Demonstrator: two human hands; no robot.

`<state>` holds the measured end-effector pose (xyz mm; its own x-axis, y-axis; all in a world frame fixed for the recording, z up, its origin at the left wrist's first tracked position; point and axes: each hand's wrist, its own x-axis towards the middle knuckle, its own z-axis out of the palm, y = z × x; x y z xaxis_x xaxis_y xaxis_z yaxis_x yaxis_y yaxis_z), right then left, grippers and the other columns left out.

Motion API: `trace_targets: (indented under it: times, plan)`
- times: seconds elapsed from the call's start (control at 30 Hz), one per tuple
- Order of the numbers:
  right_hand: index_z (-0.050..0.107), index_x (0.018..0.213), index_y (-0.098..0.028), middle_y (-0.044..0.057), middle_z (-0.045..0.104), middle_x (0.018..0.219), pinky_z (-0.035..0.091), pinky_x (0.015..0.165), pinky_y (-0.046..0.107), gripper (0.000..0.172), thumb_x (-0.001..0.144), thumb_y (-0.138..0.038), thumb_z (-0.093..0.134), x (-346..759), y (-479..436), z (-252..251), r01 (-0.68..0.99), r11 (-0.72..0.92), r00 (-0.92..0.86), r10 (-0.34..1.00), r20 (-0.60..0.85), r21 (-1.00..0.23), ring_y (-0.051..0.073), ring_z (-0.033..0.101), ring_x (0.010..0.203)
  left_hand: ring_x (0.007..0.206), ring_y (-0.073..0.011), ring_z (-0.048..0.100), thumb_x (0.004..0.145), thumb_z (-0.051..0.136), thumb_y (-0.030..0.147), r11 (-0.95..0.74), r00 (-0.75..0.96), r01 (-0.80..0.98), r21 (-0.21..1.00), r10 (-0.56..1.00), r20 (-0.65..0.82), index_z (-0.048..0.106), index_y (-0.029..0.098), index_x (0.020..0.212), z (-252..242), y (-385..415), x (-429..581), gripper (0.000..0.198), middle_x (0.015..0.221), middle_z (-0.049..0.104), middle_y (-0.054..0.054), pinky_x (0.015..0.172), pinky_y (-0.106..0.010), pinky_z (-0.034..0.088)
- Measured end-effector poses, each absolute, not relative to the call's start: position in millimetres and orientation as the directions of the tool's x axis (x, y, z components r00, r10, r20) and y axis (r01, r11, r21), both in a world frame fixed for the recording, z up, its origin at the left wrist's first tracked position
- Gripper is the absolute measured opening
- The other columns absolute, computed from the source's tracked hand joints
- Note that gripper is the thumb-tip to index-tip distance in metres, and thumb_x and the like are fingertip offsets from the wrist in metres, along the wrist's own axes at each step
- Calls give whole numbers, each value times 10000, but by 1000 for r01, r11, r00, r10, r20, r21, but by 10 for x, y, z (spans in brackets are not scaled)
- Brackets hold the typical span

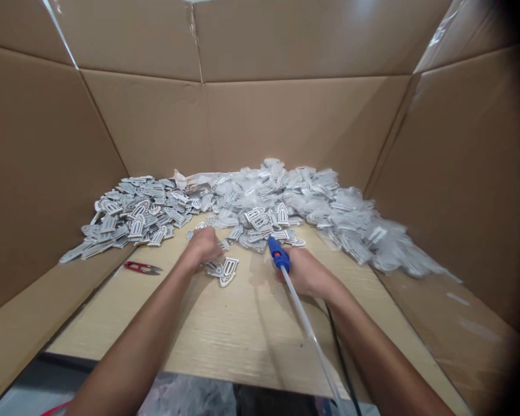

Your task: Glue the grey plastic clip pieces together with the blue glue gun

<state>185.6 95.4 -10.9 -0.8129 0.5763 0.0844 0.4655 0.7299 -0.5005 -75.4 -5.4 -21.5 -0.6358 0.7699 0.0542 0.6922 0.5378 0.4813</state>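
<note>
My right hand (304, 271) is wrapped round a blue hot glue gun (279, 254), with a long clear glue stick (305, 320) running out of its back toward me. My left hand (204, 245) is closed, fingers bent down among small grey-and-white window-shaped pieces; its fingertips are hidden, so what they hold does not show. Just to the right of that hand, two loose window-shaped pieces (229, 270) lie on the wooden tabletop (208, 329). A small heap of the same pieces (260, 222) sits between and beyond my hands.
A large pile of unwrapped pieces (138, 214) lies at the left. Plastic-wrapped pieces (329, 202) are heaped along the back and right. Red thread snips (143, 267) rest left of my left arm. Cardboard walls (303, 121) enclose the table; a black cord (341, 352) trails by my right forearm.
</note>
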Motion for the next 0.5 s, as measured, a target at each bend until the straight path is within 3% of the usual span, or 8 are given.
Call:
trace_targets:
  times: [0.13, 0.27, 0.4, 0.5]
  plan:
    - [538, 732, -220, 17, 636, 706, 297, 573, 254, 152, 707, -118, 647, 1875, 980, -136, 509, 723, -773, 623, 122, -466, 170, 544, 647, 734, -219, 613, 645, 803, 252, 513, -628, 742, 433, 758, 177, 638, 191, 790, -202, -29, -684, 228, 758, 675, -50, 634, -278, 400]
    - [556, 750, -224, 28, 657, 734, 290, 579, 266, 143, 711, -109, 632, 1888, 980, -140, 543, 718, -744, 652, 146, -436, 174, 536, 648, 696, -174, 570, 756, 737, 285, 338, -630, 699, 631, 708, 319, 582, 191, 791, -145, 24, -605, 185, 734, 611, -10, 656, -268, 415]
    - [539, 732, -212, 12, 640, 708, 335, 582, 251, 157, 695, -110, 652, 1898, 1011, -121, 466, 713, -788, 604, 122, -525, 164, 547, 650, 633, -145, 584, 807, 701, 270, 138, -689, 428, 893, 690, 224, 551, 188, 848, -135, 91, -495, 176, 760, 574, 1, 612, -266, 462]
    - [527, 729, -208, -4, 624, 683, 395, 578, 238, 155, 724, -171, 677, 1895, 1086, -176, 345, 651, -788, 593, 168, -676, 156, 581, 639, 614, -147, 611, 761, 758, 251, 61, -668, 250, 966, 733, 127, 530, 203, 954, -132, 101, -407, 303, 774, 608, 2, 558, -249, 464]
